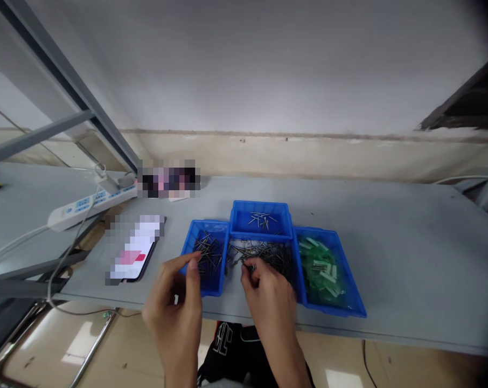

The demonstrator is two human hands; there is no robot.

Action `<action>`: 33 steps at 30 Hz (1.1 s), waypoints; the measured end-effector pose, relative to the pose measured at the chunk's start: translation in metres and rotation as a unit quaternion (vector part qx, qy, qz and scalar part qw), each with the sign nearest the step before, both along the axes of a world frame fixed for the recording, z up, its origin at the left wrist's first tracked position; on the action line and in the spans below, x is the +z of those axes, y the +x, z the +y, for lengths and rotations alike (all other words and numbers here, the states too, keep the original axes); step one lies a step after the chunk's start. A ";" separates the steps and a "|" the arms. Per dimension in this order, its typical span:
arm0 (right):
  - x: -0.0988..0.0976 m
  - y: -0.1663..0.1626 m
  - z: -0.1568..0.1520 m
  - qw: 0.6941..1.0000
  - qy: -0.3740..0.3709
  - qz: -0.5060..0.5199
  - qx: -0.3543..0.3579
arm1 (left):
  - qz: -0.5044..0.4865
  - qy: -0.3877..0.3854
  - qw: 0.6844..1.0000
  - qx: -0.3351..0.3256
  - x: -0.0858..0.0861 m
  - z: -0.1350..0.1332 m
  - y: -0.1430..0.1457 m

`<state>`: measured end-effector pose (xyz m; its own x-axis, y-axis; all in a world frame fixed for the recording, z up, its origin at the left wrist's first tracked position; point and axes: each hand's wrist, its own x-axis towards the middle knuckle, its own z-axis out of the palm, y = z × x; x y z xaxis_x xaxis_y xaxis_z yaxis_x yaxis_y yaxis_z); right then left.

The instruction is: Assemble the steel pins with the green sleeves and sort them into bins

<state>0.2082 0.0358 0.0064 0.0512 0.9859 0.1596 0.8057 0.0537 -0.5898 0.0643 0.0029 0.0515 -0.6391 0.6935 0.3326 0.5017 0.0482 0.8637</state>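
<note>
My left hand [175,302] is over the front left of a blue bin [185,245], thumb and index tips pinched close together. Whatever is between them is too small to make out. Thin metal pins [207,250], like nails, lie in that bin. My right hand [270,296] pinches at the left edge of a loose pile of similar pins [264,250] between the bins, and a thin metal pin seems to be at its fingertips. Behind the pile, a second blue bin [260,206] holds several pins.
On the right, a blue bin [351,269] contains green plastic bags and small white pieces. A lit phone [141,245] lies left of the bins, near a white power strip [80,207] with cables. A metal frame post [74,81] rises at left; a wall stands behind the table.
</note>
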 end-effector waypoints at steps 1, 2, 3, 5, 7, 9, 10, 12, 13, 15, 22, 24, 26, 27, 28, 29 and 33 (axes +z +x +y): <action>0.000 0.000 0.000 1.000 -0.001 0.009 0.001 | -0.007 0.001 1.000 -0.002 0.000 0.000 0.001; -0.001 0.000 0.000 1.000 0.002 0.023 0.001 | -0.014 0.001 1.000 -0.004 0.000 0.000 0.002; -0.001 0.000 0.001 0.999 0.008 0.041 0.002 | -0.022 0.002 1.000 -0.004 0.000 0.000 0.003; -0.001 0.001 0.001 0.995 0.025 0.097 0.012 | -0.037 0.010 0.999 -0.005 0.000 -0.002 0.005; 0.001 0.002 -0.001 0.985 0.040 0.167 0.029 | -0.042 0.029 0.998 -0.019 0.000 -0.004 0.007; 0.007 0.004 -0.004 0.969 0.048 0.237 0.047 | -0.027 0.047 0.997 -0.054 0.002 -0.006 0.010; 0.012 0.005 -0.007 0.960 0.049 0.269 0.057 | -0.011 0.053 0.995 -0.080 0.003 -0.007 0.011; 0.022 0.010 -0.014 0.941 0.048 0.326 0.072 | 0.028 0.055 0.987 -0.147 0.007 -0.008 0.015; 0.027 0.014 -0.018 0.932 0.051 0.352 0.075 | 0.041 0.055 0.980 -0.187 0.009 -0.007 0.017; 0.037 0.022 -0.024 0.916 0.060 0.388 0.079 | 0.047 0.055 0.959 -0.274 0.014 -0.006 0.023; 0.048 0.045 -0.029 0.908 0.052 0.396 0.123 | -0.020 0.056 0.919 -0.389 0.015 0.000 0.040; 0.049 0.046 -0.029 0.913 0.058 0.383 0.129 | -0.025 0.060 0.922 -0.382 0.014 0.001 0.040; 0.051 0.046 -0.029 0.916 0.074 0.370 0.138 | -0.025 0.061 0.924 -0.376 0.012 0.001 0.040; 0.052 0.045 -0.029 0.916 0.082 0.366 0.143 | -0.023 0.061 0.926 -0.371 0.011 0.001 0.040; 0.053 0.045 -0.029 0.915 0.090 0.363 0.148 | -0.021 0.059 0.928 -0.366 0.010 0.000 0.040; 0.053 0.044 -0.029 0.915 0.096 0.362 0.150 | -0.019 0.059 0.931 -0.361 0.009 0.000 0.040; 0.053 0.041 -0.028 0.916 0.099 0.363 0.143 | -0.011 0.062 0.938 -0.341 0.008 0.001 0.041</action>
